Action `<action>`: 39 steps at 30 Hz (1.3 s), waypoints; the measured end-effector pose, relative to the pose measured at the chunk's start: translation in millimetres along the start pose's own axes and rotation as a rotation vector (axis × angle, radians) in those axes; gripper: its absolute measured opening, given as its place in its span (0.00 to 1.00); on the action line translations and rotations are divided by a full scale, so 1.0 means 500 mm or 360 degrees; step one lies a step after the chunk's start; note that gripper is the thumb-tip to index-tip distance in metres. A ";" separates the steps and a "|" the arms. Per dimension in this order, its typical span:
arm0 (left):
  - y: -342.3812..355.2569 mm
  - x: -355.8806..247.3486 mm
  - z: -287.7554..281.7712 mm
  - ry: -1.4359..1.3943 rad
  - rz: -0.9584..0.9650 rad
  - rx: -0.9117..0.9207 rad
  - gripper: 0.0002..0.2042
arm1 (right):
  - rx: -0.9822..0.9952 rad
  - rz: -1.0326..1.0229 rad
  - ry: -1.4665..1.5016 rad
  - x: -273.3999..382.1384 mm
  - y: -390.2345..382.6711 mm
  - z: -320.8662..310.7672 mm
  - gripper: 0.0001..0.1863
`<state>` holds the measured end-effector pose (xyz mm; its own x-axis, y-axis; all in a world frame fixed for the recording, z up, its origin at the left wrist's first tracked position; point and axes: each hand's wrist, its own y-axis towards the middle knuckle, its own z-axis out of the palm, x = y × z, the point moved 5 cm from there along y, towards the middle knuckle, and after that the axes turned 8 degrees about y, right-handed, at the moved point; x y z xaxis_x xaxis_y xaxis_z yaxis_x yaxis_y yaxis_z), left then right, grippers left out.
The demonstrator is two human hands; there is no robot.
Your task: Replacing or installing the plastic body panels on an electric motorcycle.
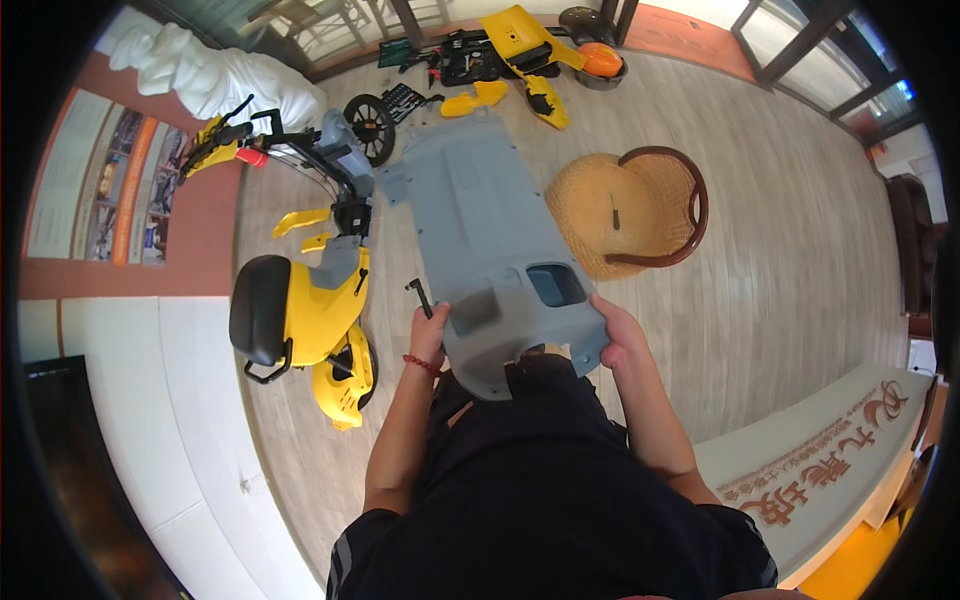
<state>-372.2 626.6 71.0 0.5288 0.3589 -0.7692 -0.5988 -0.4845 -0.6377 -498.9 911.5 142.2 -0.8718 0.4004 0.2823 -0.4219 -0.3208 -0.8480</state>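
A large grey plastic scooter panel [485, 200] stretches away in front of me, with rectangular recesses and a cut-out at its near end. My left hand [430, 335] is closed at its near left edge. A black wrench with a bent head [423, 298] sticks up from the same hand. On the other side, my right hand [622, 335] grips the near right corner, thumb on top. Fingers beneath the panel are hidden. To the left stands a partly stripped yellow scooter [325, 300] with a black seat [262, 310].
A wicker armchair [590, 225] holding a small dark object stands right of the panel. Beyond lie yellow body panels [520, 35], a tool case [470, 60], a socket set [402, 103] and an orange rounded object [600, 60]. A black wheel [370, 130] is beside the scooter's front.
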 end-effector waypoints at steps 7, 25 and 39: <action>0.015 0.022 0.008 -0.0154 0.0008 -0.0178 0.12 | 0.0054 0.0032 -0.0066 0.020 0.039 0.002 0.19; 0.281 -0.233 -0.067 -0.0222 0.0020 -0.0109 0.12 | -0.0156 -0.0145 -0.0282 0.132 0.222 0.330 0.18; 0.540 -0.448 -0.094 -0.0499 0.0167 0.0000 0.14 | -0.0119 -0.0304 -0.0357 0.271 0.361 0.613 0.18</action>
<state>-624.2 378.1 72.9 0.2530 0.5351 -0.8060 -0.6402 -0.5320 -0.5542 -769.6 644.9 164.8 -0.8152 0.2451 0.5247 -0.5712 -0.1907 -0.7984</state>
